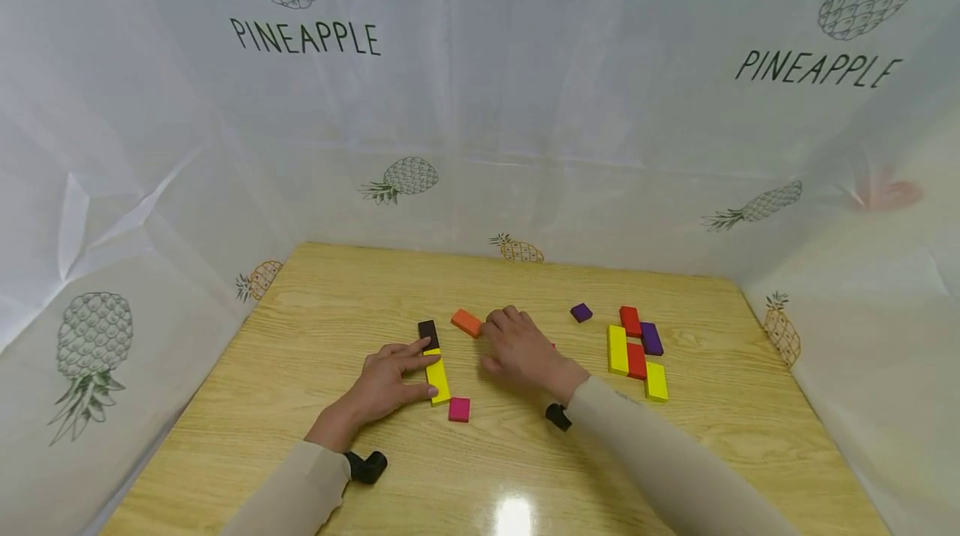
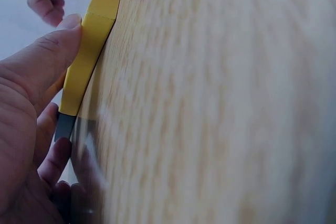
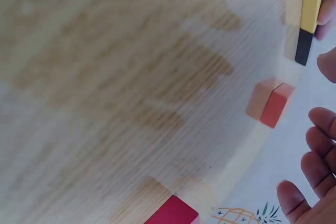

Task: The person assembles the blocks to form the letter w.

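My left hand [image 1: 382, 386] rests beside and partly over a yellow block [image 1: 438, 382] and a black block [image 1: 428, 333], which lie end to end. In the left wrist view, its thumb touches the yellow block's side and a finger reaches the black one. A small pink block [image 1: 459, 409] lies by the yellow block's near end. My right hand [image 1: 525, 351] is above the table just right of an orange block [image 1: 467, 322], fingers relaxed. The right wrist view shows a gap between those fingers and the orange block. A red block [image 3: 176, 212] is mostly hidden behind this hand in the head view.
To the right, two red blocks [image 1: 631, 322], a yellow block [image 1: 617, 350], another yellow one [image 1: 656, 382] and a purple block [image 1: 651, 338] are grouped together. A small purple block [image 1: 581, 313] lies farther back. White pineapple-printed sheeting [image 1: 480, 102] surrounds the wooden table [image 1: 360, 286].
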A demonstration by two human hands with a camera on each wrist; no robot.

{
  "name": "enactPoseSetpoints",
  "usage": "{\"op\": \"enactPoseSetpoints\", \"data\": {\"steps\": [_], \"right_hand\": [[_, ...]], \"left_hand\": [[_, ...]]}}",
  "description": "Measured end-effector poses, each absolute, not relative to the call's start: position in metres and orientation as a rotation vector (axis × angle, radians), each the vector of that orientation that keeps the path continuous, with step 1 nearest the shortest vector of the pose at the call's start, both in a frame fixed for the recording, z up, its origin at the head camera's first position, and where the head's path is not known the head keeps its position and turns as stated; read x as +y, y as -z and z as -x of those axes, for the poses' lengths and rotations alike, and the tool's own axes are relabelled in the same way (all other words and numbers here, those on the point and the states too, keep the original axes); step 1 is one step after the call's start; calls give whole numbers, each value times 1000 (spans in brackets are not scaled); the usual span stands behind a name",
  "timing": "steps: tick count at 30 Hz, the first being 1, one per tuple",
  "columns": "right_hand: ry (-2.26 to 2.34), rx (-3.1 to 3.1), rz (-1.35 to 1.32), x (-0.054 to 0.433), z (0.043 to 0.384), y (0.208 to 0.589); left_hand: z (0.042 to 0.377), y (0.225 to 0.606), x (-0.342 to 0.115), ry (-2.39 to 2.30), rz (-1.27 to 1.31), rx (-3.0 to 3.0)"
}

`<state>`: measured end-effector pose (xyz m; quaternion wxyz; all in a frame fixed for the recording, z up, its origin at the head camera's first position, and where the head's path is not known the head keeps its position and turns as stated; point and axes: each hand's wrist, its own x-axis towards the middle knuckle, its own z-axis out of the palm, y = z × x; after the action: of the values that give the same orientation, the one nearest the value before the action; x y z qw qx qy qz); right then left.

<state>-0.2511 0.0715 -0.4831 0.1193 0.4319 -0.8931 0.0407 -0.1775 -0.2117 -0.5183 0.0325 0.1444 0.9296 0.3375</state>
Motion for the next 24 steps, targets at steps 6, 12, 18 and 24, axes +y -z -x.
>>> {"op": "enactPoseSetpoints", "data": {"steps": [6,12,18,24], "right_hand": [[-98,-2683,-1258,69,260,485],[-14,-2740,-1253,70,264,489],[13,-2747,-1256,72,264,491],[53,-2707,-1226,75,257,493]], "left_hand": [[177,518,-211,-1046,-449,2851],[177,519,-212,-1040,-460,2850],[177,519,-212,-1052,-457,2844],[177,518,-213,-1044,-461,2839]]}}
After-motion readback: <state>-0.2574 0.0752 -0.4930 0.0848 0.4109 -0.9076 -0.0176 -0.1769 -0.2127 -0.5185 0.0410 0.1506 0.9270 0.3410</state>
